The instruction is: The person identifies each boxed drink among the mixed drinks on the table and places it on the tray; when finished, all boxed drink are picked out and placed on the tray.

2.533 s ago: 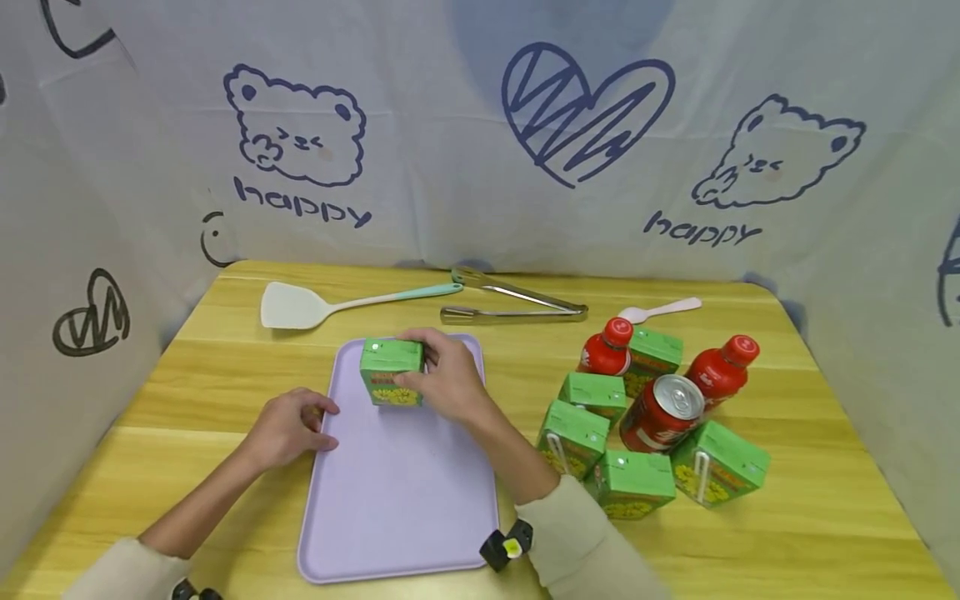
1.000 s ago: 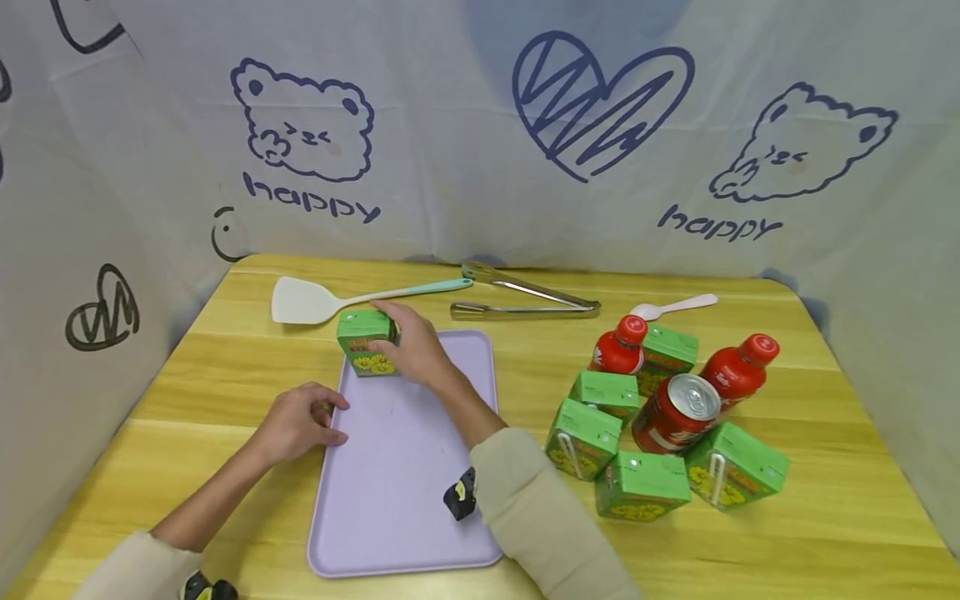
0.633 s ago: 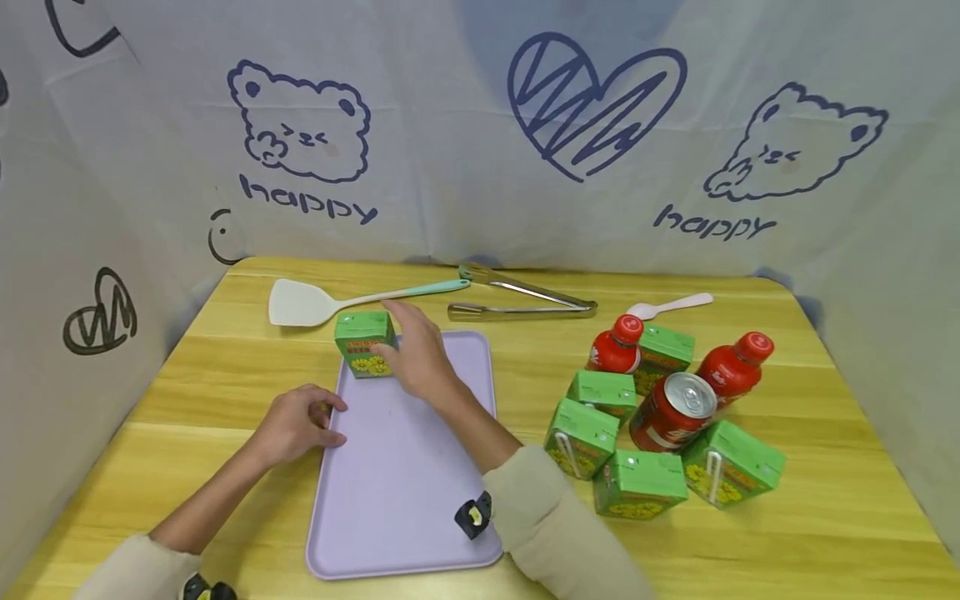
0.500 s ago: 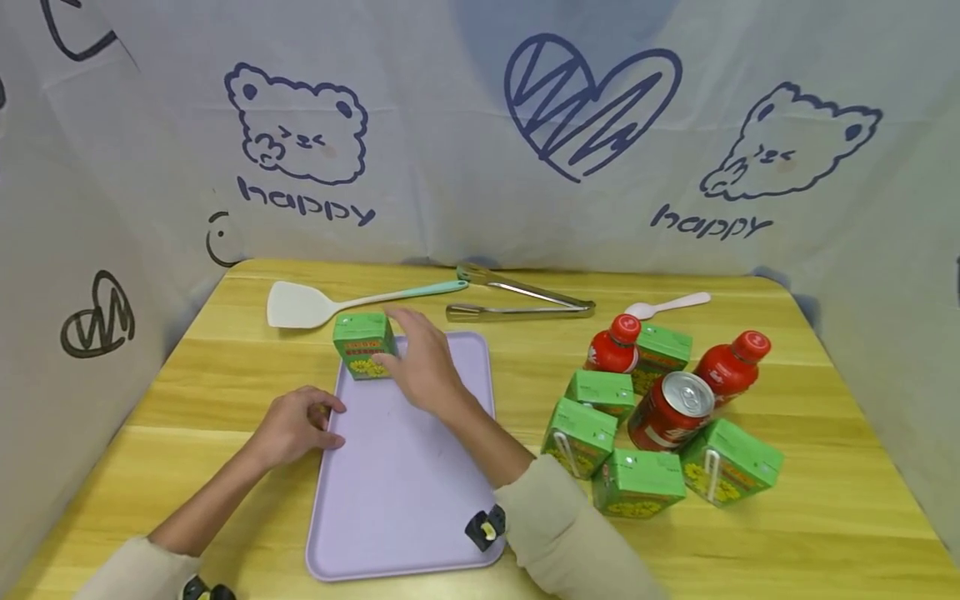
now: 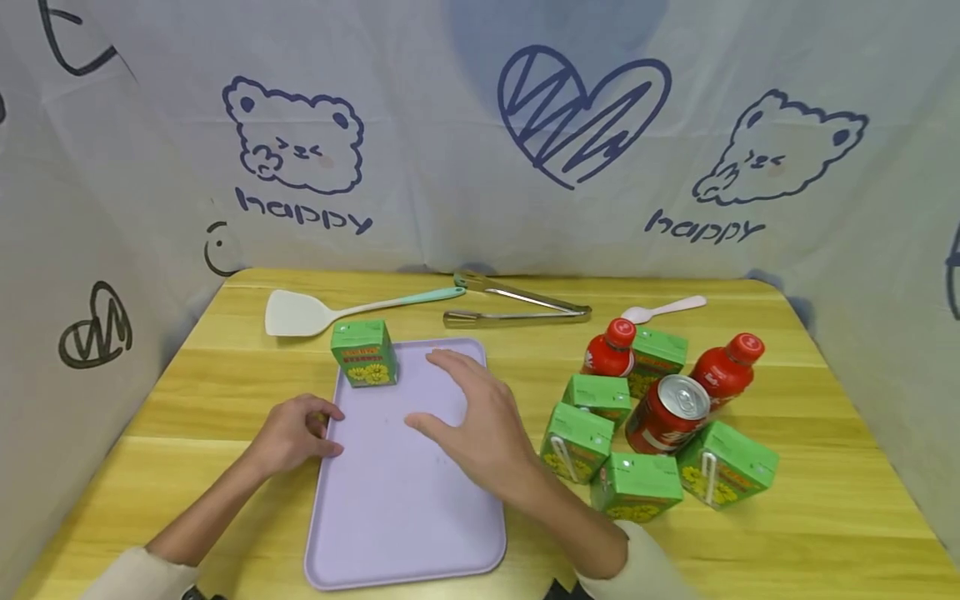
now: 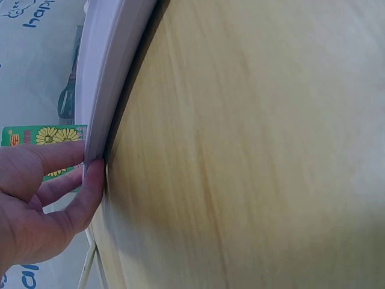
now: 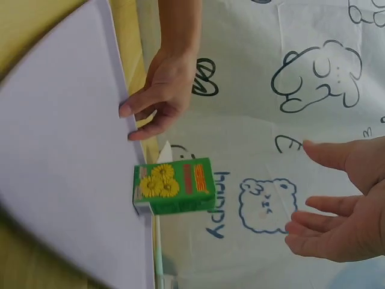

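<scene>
A green juice carton (image 5: 365,354) with yellow flowers stands upright on the far left corner of the lilac tray (image 5: 405,533). My left hand (image 5: 291,433) holds the tray's left rim with curled thumb and fingers, and the left wrist view shows the fingers at that rim (image 6: 114,84). Above the tray, to the right of the carton, my right hand (image 5: 487,433) is spread with thumb and fingers apart, holding nothing. In the right wrist view a gap separates this hand (image 7: 343,208) from the carton (image 7: 174,185).
Right of the tray stand several green cartons (image 5: 637,483), a red can (image 5: 667,417) and two red bottles (image 5: 609,350) (image 5: 723,371). Along the back lie a white spatula (image 5: 300,315), metal tongs (image 5: 525,304) and a pink spoon (image 5: 663,309). A cloth wall (image 5: 420,167) rises behind.
The right hand carried the carton to the tray's far left corner, let it go, and has drawn back toward the right and nearer. The left hand stays at the rim.
</scene>
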`<control>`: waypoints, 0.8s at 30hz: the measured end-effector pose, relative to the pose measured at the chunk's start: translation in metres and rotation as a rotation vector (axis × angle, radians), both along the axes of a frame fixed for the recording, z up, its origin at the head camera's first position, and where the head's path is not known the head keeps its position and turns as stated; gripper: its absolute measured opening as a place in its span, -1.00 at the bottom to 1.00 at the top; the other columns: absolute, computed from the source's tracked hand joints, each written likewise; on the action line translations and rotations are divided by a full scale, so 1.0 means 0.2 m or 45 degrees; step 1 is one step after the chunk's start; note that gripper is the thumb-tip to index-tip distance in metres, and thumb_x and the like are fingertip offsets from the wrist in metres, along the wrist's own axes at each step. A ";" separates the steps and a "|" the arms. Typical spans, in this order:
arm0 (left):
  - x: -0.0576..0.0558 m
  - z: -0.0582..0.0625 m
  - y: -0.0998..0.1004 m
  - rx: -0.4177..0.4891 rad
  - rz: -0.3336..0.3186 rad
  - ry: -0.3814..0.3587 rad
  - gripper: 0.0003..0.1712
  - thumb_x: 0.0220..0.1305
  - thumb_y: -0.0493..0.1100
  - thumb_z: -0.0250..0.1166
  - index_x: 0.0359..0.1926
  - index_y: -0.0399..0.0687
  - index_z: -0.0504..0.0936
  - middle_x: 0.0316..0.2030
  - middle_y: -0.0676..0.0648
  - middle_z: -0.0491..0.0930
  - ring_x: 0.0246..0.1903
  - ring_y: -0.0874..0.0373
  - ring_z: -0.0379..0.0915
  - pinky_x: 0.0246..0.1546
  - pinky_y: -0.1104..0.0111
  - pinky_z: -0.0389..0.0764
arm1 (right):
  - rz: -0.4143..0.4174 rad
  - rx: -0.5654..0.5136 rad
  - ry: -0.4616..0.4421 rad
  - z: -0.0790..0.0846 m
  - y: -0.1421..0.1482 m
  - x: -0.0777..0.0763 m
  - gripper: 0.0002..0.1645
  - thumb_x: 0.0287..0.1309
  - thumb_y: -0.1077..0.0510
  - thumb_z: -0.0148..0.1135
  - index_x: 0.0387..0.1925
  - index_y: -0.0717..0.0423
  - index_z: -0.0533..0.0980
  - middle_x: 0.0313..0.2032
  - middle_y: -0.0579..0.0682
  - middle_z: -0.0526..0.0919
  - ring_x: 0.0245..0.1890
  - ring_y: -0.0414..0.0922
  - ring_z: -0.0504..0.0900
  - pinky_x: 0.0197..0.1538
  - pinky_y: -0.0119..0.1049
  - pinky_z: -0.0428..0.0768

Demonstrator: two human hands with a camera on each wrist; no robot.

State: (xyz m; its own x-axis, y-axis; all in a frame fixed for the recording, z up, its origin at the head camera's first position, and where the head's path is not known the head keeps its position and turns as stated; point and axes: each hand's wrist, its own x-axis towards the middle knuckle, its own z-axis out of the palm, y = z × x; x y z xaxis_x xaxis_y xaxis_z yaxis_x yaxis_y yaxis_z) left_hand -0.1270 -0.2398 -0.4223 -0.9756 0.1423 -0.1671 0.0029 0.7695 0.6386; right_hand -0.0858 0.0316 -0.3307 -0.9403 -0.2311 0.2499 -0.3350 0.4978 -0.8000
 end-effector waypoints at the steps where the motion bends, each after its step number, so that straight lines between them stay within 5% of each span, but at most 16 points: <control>1: 0.00 0.00 0.00 0.001 -0.001 -0.003 -0.55 -0.19 -0.31 0.52 -0.18 -0.28 0.62 -0.38 -0.13 0.50 -0.47 0.14 0.38 -0.53 0.43 0.41 | 0.000 0.004 -0.006 0.00 0.03 0.01 -0.26 -0.07 0.03 0.46 0.20 0.05 0.43 0.20 -0.04 0.51 0.26 -0.09 0.44 0.28 -0.14 0.40; 9: 0.00 -0.01 -0.01 0.007 -0.016 -0.006 -0.55 -0.19 -0.30 0.52 -0.18 -0.29 0.61 -0.37 -0.13 0.50 -0.45 0.13 0.39 -0.52 0.43 0.42 | -0.023 0.088 -0.131 0.01 0.29 0.09 -0.22 -0.12 -0.06 0.49 0.21 -0.20 0.42 0.22 -0.18 0.49 0.28 -0.13 0.41 0.30 -0.06 0.36; 17: 0.02 -0.01 -0.01 0.001 -0.016 -0.009 -0.55 -0.19 -0.30 0.52 -0.19 -0.28 0.61 -0.36 -0.12 0.49 -0.45 0.14 0.38 -0.52 0.43 0.41 | 0.021 0.190 -0.084 -0.05 0.58 0.14 -0.22 -0.14 -0.20 0.45 0.20 -0.31 0.40 0.18 -0.23 0.52 0.24 -0.10 0.45 0.21 0.05 0.43; 24: 0.01 -0.01 0.00 0.003 -0.009 -0.017 -0.54 -0.18 -0.29 0.52 -0.17 -0.27 0.61 -0.38 -0.12 0.49 -0.46 0.13 0.36 -0.52 0.42 0.40 | -0.006 0.241 -0.080 -0.09 0.82 0.18 -0.23 -0.18 -0.13 0.49 0.16 -0.26 0.44 0.10 -0.32 0.55 0.07 -0.23 0.55 0.08 -0.37 0.53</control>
State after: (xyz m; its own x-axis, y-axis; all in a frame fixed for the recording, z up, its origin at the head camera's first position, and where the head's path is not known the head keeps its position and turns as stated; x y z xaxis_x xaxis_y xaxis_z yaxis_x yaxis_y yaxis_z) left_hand -0.1257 -0.2405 -0.4239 -0.9723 0.1500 -0.1794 0.0003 0.7679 0.6405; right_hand -0.0491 0.1958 -0.3489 -0.9537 -0.2643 0.1434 -0.2851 0.6429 -0.7110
